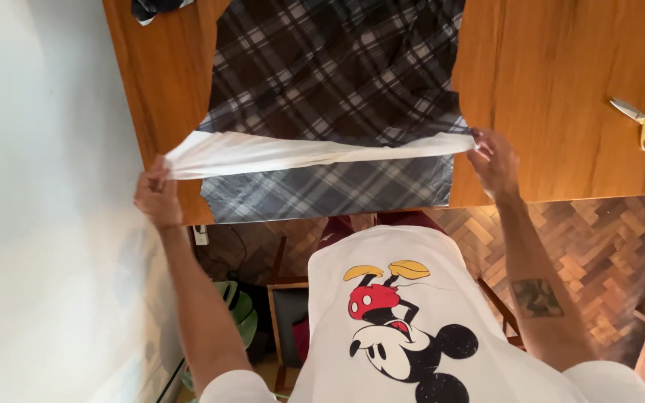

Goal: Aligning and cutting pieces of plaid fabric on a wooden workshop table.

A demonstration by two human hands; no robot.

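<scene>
While I stand over the wooden desk (pixel 166 75), my left hand (pixel 157 195) is pinched shut on the left end of a white strip of fabric (pixel 315 151), just past the desk's left edge. That strip stretches taut across a dark plaid cloth (pixel 337 67) lying flat on the desk and hanging a little over its near edge. My right hand (pixel 496 160) is clamped on the strip's right end, beside the plaid cloth's right border. Farther right, well apart from my hands, yellow-handled scissors (pixel 642 122) lie on the desk.
</scene>
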